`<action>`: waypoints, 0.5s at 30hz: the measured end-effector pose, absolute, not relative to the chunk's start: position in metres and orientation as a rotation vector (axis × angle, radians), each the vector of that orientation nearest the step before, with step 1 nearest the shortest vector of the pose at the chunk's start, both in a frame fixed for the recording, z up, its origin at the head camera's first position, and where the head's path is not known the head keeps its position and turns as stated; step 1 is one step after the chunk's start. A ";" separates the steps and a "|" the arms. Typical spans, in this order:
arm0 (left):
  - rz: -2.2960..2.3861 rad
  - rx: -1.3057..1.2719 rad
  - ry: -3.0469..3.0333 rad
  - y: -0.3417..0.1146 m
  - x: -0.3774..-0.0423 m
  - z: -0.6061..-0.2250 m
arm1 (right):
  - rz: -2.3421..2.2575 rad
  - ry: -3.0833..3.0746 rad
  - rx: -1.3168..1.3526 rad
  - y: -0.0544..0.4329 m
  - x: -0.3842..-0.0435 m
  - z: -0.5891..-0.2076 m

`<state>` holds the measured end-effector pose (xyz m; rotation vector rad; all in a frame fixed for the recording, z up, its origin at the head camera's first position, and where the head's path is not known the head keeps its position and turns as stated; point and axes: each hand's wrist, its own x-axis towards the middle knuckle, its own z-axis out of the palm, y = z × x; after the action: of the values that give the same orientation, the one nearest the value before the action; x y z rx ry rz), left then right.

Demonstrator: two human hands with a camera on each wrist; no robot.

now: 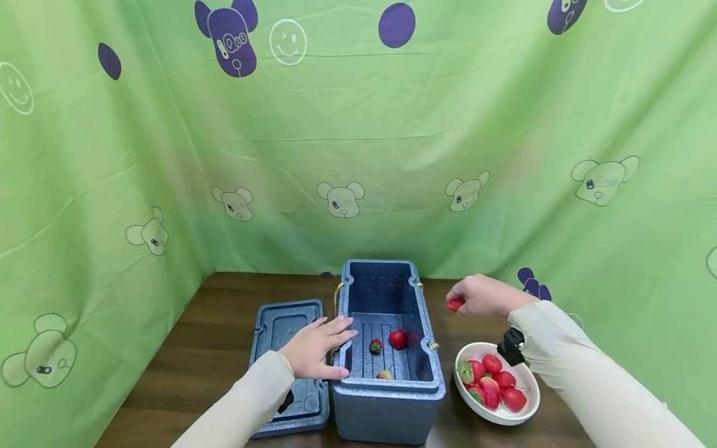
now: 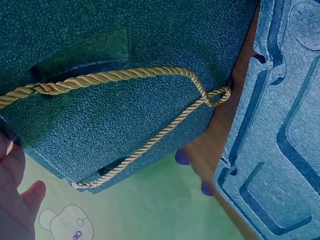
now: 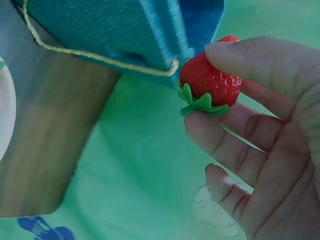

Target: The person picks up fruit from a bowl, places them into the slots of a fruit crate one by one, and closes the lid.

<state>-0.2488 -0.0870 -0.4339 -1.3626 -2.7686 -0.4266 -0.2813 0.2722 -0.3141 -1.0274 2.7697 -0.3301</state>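
Note:
My right hand (image 1: 486,296) pinches a red strawberry (image 3: 210,80) with green leaves between thumb and fingers, in the air to the right of a blue foam box (image 1: 386,414). My left hand (image 1: 318,350) rests on the box's left rim, its fingers spread and straight. Inside the box lie a red strawberry (image 1: 398,339), a smaller one with its leaves up (image 1: 376,346), and a pale yellowish-red fruit (image 1: 384,374) near the front wall. To the right, a white bowl (image 1: 469,406) holds several strawberries (image 1: 490,392).
A blue lid (image 1: 291,311) lies on the brown wooden table (image 1: 185,367) left of the box, partly under my left arm. Yellow rope handles (image 2: 145,74) hang on the box's sides. A green printed curtain (image 1: 358,112) stands behind the table and along its sides.

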 end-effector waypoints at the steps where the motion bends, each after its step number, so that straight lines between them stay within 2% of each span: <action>1: -0.423 -1.361 -2.768 -0.087 -0.249 -0.434 | -0.317 2.768 -1.042 0.268 -0.282 -0.311; 15: -0.414 -1.351 -2.784 -0.087 -0.249 -0.434 | -0.192 2.786 -1.119 0.221 -0.290 -0.297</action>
<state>-0.2489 -0.0874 -0.4337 -1.3509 -2.7841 -0.4142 -0.2897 0.2206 -0.2973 -1.1188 2.7862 -0.1923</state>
